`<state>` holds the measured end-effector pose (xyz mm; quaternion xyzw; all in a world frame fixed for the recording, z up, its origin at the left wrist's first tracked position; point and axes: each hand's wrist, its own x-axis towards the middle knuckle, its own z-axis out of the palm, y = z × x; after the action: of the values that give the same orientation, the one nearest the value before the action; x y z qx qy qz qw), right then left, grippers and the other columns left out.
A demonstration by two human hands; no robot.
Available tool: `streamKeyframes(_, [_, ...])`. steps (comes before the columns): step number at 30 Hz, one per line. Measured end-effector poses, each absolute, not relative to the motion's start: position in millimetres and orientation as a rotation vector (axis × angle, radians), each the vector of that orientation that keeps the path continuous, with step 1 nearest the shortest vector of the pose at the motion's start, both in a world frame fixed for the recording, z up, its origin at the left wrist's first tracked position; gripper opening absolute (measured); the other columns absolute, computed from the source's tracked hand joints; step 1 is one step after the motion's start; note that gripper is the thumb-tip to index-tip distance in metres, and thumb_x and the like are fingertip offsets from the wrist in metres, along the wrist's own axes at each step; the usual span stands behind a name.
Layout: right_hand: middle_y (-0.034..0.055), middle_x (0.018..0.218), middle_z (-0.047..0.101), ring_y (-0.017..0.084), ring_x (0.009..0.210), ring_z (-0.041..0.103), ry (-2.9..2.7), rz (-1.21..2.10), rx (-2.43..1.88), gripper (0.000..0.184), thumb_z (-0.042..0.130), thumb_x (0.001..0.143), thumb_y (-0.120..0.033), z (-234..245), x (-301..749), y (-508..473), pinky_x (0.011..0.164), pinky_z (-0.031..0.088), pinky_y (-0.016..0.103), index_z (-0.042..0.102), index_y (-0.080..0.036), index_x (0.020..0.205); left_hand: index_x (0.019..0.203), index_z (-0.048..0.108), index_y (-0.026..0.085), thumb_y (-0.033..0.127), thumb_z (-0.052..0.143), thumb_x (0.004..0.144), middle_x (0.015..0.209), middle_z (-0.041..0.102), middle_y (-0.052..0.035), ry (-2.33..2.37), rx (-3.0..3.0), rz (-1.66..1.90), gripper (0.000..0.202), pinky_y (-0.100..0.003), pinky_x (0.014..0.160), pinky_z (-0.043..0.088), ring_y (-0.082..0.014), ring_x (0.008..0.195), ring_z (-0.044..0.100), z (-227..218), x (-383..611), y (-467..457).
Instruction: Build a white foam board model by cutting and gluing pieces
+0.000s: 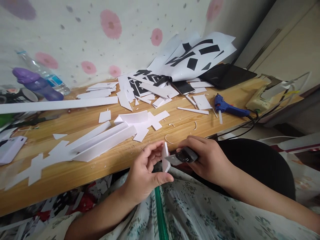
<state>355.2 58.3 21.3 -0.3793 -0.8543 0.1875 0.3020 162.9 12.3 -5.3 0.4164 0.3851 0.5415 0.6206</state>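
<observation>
Just in front of the table edge, my left hand [146, 170] grips a small white foam board piece [165, 158] between thumb and fingers, its thin edge turned toward me. My right hand [208, 158] is closed around the black handle of a utility knife [186, 155]. The knife's grey blade points left and meets the foam board piece, or lies right against it. Beyond my hands, a white cut-out assembly with upright strips [107, 141] lies across the wooden table [110, 171].
A blue glue gun [230, 108] with a cable rests at the right, near a power strip [260, 96]. White scraps [160, 91] and patterned sheets [197, 55] pile up at the back. A purple bottle [37, 85], a clear bottle [56, 81] and a phone [11, 150] are at the left.
</observation>
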Motion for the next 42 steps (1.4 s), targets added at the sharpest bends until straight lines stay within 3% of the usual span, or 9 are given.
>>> streamKeyframes(6, [0.0020,0.064,0.059,0.014,0.057,0.054,-2.407,0.168,-0.990,0.007,0.053,0.080,-0.018,21,353,55,0.051,0.032,0.025,0.059,-0.016,0.077,0.109,0.061,0.021,0.015,0.087,0.051,0.106,0.064,-0.0050,0.953,0.966,1.273,0.064,-0.032,0.092,0.049,-0.0196,0.099,0.062,0,162,10])
streamKeyframes(9, [0.0016,0.063,0.058,0.014,0.056,0.053,-2.431,0.145,-1.002,0.009,0.051,0.081,-0.018,22,352,55,0.051,0.030,0.025,0.057,-0.017,0.076,0.110,0.060,0.021,0.014,0.086,0.052,0.102,0.066,-0.0050,0.950,0.972,1.265,0.064,-0.033,0.091,0.050,-0.0198,0.097,0.063,-1,162,8])
streamKeyframes(17, [0.0014,0.062,0.058,0.014,0.055,0.053,-2.449,0.149,-0.988,0.009,0.050,0.081,-0.019,23,353,55,0.051,0.030,0.026,0.056,-0.018,0.075,0.109,0.060,0.019,0.014,0.087,0.049,0.112,0.065,-0.0094,1.033,0.949,1.258,0.066,-0.039,0.095,0.049,-0.0250,0.104,0.062,-2,162,7])
streamKeyframes(29, [0.0021,0.062,0.058,0.014,0.056,0.054,-2.435,0.087,-1.007,0.008,0.051,0.080,-0.018,20,353,56,0.051,0.030,0.026,0.057,-0.016,0.075,0.107,0.063,0.023,0.012,0.087,0.051,0.105,0.069,-0.0040,0.936,0.996,1.304,0.061,-0.022,0.086,0.051,-0.0166,0.101,0.064,-2,163,2])
streamKeyframes(33, [0.0025,0.064,0.060,0.015,0.057,0.056,-2.439,0.068,-1.030,0.003,0.057,0.073,-0.018,19,354,57,0.051,0.030,0.027,0.058,-0.016,0.075,0.106,0.064,0.026,0.009,0.086,0.051,0.106,0.069,-0.0008,0.916,1.019,1.326,0.061,-0.016,0.088,0.048,-0.0126,0.103,0.063,-3,162,0])
streamKeyframes(42, [0.0022,0.064,0.061,0.016,0.057,0.058,-2.418,0.033,-1.108,0.007,0.055,0.070,-0.014,17,355,59,0.051,0.032,0.026,0.060,-0.015,0.074,0.111,0.063,0.028,0.009,0.087,0.052,0.112,0.067,-0.0008,0.868,1.080,1.323,0.066,-0.015,0.092,0.047,-0.0137,0.106,0.062,-8,161,-2])
